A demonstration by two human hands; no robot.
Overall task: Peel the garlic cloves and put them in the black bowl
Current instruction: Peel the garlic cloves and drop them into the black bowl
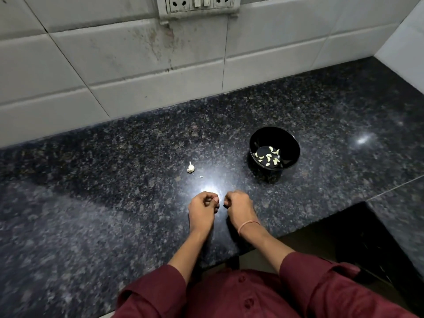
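Two hands with curled fingers over a dark granite counter, peeled garlic in the bowl beyond.

Nearest are the maroon sleeves (160,292). Past them the left hand (202,208) and right hand (239,206) hover close together above the counter (103,203), not touching. Both have their fingers curled inward toward each other; I cannot tell whether anything is pinched in them. An orange thread (249,225) circles the right wrist. Farther out on the left, a small garlic piece with papery skin (191,167) lies on the counter, a tiny white scrap (201,176) just beside it. To the right stands the black bowl (289,143), holding several peeled cloves (268,156). Behind is the tiled wall (137,65) with a socket panel (197,4).
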